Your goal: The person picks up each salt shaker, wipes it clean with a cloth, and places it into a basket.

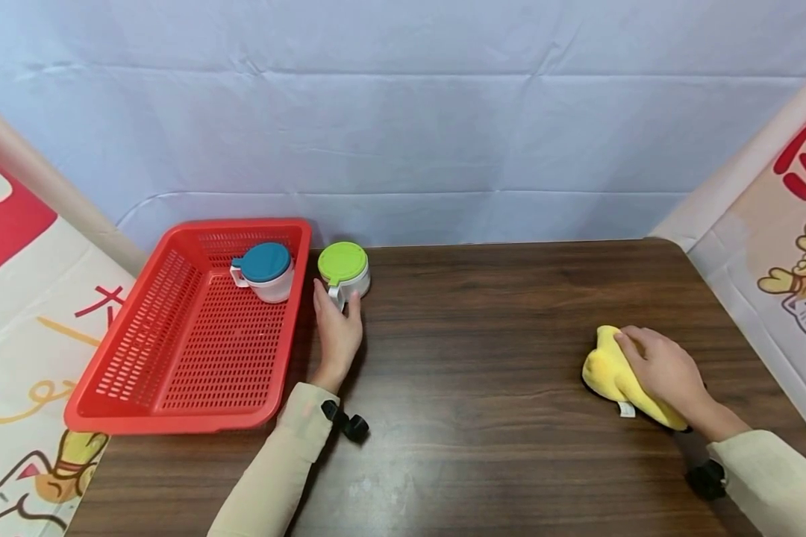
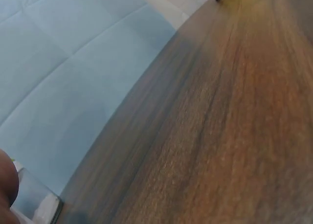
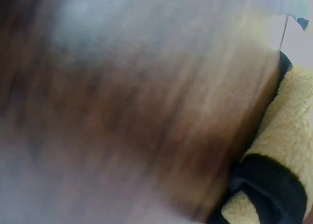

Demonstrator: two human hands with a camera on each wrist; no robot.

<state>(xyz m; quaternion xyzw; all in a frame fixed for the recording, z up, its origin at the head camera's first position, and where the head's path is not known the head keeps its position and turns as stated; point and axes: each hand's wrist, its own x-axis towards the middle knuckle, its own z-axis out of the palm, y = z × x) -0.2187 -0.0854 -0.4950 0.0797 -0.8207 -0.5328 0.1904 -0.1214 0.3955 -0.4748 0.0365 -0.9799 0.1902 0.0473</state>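
Observation:
A clear jar with a green lid (image 1: 342, 262) and a white handle stands on the table just right of the basket. My left hand (image 1: 336, 335) is at its handle side, fingers and thumb spread to either side of the handle. In the left wrist view, part of that jar (image 2: 36, 199) shows beside a blurred finger or thumb (image 2: 7, 185). At the table's right, my right hand (image 1: 661, 369) grips a yellow plush toy (image 1: 607, 369) from above; a white tag hangs from it. The toy's fleecy yellow and black body (image 3: 288, 116) shows in the right wrist view.
A red plastic basket (image 1: 278, 373) with perforated walls stands on the left of the brown wooden table (image 1: 470, 358). Inside it, near its right wall, sits a jar with a blue lid (image 1: 266, 262). Pale blue cloth (image 1: 403, 134) hangs behind the table.

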